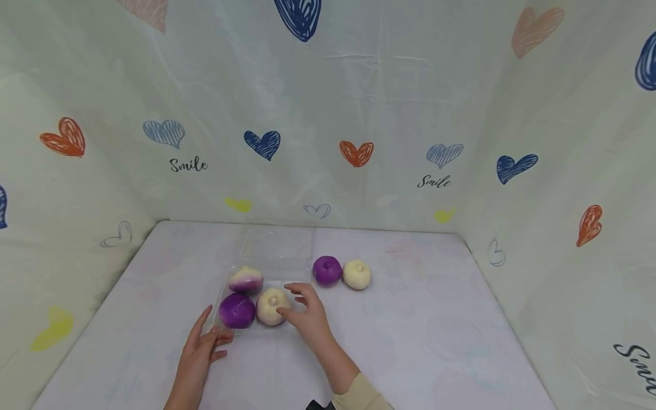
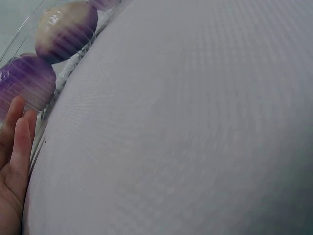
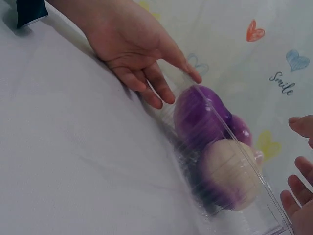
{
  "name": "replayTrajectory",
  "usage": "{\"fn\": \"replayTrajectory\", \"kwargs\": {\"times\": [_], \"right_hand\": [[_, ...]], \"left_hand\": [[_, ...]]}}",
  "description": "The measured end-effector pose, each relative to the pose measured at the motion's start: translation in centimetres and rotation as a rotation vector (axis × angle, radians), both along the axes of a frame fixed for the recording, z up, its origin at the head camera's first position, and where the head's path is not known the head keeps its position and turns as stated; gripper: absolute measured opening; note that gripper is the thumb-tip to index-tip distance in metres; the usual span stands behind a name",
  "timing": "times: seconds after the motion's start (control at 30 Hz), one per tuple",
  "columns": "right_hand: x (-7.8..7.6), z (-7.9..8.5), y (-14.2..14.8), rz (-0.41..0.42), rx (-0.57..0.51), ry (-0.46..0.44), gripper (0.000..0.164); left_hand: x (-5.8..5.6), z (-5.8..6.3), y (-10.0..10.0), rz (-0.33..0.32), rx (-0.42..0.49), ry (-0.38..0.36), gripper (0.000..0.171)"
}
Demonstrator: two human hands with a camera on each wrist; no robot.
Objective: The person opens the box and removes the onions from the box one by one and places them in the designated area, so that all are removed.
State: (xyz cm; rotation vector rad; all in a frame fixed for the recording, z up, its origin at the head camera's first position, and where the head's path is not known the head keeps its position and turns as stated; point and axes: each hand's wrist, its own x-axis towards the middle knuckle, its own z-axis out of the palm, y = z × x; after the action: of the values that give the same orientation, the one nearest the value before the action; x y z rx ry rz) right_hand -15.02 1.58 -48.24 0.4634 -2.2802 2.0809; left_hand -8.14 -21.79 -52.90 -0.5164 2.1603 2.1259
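Observation:
A clear plastic box [image 1: 292,327] with its lid folded back holds three turnips. They are a purple turnip [image 1: 237,311] front left, a white-and-purple turnip [image 1: 246,280] behind it, and a white-topped turnip [image 1: 269,308] front right. My left hand [image 1: 199,348] is at the box's front left corner, its fingers extended along the wall, close by the purple turnip. Over the box's right side is my right hand [image 1: 307,316], fingers and thumb spread apart; the thumb overlaps the white-topped turnip in the head view. The right wrist view shows those fingers apart from it.
Right of the box, a second purple turnip [image 1: 327,270] and a whitish turnip [image 1: 356,275] sit side by side on the white-covered table [image 1: 420,341]. The transparent lid [image 1: 277,244] lies toward the back. A heart-printed curtain [image 1: 389,102] surrounds the table's back and sides.

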Motion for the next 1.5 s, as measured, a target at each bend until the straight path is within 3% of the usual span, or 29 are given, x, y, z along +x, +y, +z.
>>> {"fn": "replayTrajectory", "kwargs": {"times": [0.17, 0.5, 0.77, 1.0, 1.5], "right_hand": [[-0.9, -1.9, -0.3, 0.024, 0.131, 0.045, 0.039], [-1.7, -1.9, -1.2, 0.058, 0.400, 0.077, 0.034], [-2.2, -1.7, -1.9, 0.064, 0.452, 0.044, 0.038], [-2.5, -1.6, -2.5, 0.073, 0.481, -0.046, 0.045], [-2.9, -2.0, -3.0, 0.055, 0.476, -0.065, 0.049]], "left_hand": [[0.0, 0.1, 0.0, 0.006, 0.007, -0.011, 0.061], [0.0, 0.0, 0.1, 0.007, 0.008, -0.002, 0.062], [0.0, 0.0, 0.1, 0.013, 0.012, -0.006, 0.062], [-0.1, 0.0, 0.1, 0.008, 0.003, 0.000, 0.063], [0.0, 0.0, 0.1, 0.005, 0.006, 0.015, 0.065]]}}
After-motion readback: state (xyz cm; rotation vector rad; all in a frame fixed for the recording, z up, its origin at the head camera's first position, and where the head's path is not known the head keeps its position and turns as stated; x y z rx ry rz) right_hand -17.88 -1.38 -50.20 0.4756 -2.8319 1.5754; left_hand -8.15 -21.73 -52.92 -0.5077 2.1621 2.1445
